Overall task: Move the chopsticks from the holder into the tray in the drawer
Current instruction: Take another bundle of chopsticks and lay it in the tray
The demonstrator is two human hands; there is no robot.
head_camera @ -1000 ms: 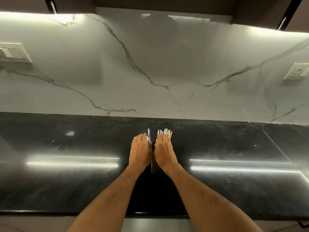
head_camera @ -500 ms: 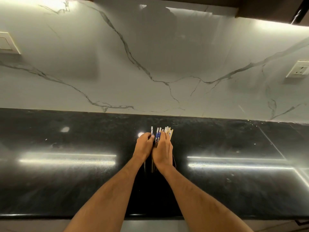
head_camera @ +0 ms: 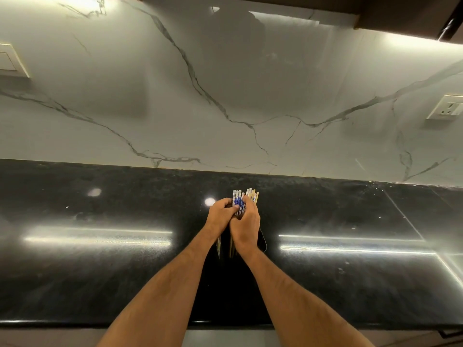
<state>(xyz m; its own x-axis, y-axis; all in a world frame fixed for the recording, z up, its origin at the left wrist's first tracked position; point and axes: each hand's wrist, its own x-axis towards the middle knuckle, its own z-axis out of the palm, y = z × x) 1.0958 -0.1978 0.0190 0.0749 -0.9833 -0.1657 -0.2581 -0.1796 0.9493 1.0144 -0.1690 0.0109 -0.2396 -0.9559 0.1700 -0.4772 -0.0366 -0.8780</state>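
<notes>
A bundle of chopsticks [head_camera: 244,197] with blue-and-white and tan patterned tops stands upright at the middle of the black countertop [head_camera: 100,271]. My left hand [head_camera: 220,216] and my right hand [head_camera: 246,225] are both wrapped around the bundle, pressed together, fingers closed on the patterned ends. Lower chopstick shafts [head_camera: 231,249] show below my hands. A dark holder [head_camera: 261,242] is barely visible beside my right wrist, mostly hidden against the black counter. No drawer or tray is in view.
A white marble backsplash [head_camera: 225,108] rises behind the counter. A switch plate [head_camera: 10,61] sits on the wall at far left and a power socket [head_camera: 447,107] at far right. The counter's front edge [head_camera: 75,323] runs along the bottom.
My hands have closed in from either side of the chopsticks and now clasp the bundle together. The separate clumps of tops are gathered into one.
</notes>
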